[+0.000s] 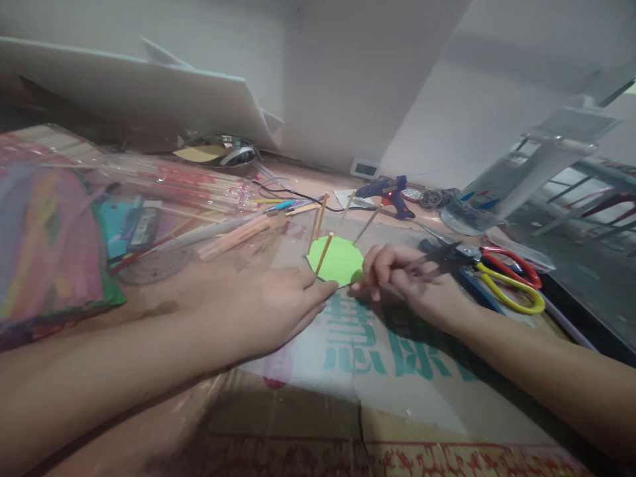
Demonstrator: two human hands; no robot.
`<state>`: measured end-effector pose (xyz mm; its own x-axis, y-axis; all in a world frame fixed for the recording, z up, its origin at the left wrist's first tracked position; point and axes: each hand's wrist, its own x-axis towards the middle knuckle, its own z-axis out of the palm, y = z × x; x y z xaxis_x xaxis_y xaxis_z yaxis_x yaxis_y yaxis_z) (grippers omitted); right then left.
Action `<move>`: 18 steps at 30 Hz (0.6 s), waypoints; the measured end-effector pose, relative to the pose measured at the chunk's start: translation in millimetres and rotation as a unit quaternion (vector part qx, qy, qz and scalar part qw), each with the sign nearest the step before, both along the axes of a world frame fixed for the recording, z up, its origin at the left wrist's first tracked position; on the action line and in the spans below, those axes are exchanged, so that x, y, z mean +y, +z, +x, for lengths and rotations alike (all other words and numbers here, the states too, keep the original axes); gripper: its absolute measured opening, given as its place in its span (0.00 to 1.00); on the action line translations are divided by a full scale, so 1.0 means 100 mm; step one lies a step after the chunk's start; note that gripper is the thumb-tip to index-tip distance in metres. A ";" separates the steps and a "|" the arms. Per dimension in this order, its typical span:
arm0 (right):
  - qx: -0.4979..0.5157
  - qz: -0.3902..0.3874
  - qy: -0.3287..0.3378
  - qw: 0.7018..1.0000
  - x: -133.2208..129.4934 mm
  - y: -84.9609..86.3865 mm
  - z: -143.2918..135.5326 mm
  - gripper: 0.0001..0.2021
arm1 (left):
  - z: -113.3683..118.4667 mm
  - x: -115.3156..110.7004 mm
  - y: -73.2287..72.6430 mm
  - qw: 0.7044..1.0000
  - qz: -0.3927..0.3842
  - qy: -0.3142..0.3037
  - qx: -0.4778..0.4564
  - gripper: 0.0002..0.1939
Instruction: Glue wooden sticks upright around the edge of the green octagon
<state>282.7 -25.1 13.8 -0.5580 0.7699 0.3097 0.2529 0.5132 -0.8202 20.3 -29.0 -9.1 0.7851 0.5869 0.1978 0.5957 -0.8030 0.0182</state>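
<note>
A bright green many-sided piece of paper or card [342,255], dark at its edge, lies in front of me with several thin wooden sticks [325,253] standing up around its rim. My left hand [293,298] is palm down at its near left edge, fingers together and closed on that edge, close to the base of the front stick. On the right, my right hand [405,275] has curled fingers whose tips come near the green piece's right edge. Scissors [511,281] with red and yellow handles have their dark blades across this hand, between fingers and thumb.
A blue glue gun [392,195] with a red light lies behind. A clear plastic container [521,172] stands at right. Left are wrapped sticks [189,182], a bag of coloured material [50,245], a protractor [154,266] and pens [283,205]. Printed cardboard [308,351] covers the table.
</note>
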 end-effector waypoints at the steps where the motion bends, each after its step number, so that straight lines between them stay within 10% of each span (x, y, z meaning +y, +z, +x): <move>1: 0.015 0.003 -0.027 1.000 -0.01 0.00 0.03 0.15 | 0.00 0.00 0.00 1.000 0.001 0.003 0.006 0.19; 8: -0.123 0.118 -0.016 0.985 -0.16 0.04 0.24 0.12 | 0.00 -0.01 0.04 1.000 0.018 0.000 0.022 0.19; 18: -0.301 0.337 -0.020 0.892 -0.18 -0.11 0.15 0.15 | -0.01 0.01 -0.03 1.000 0.020 -0.017 0.007 0.19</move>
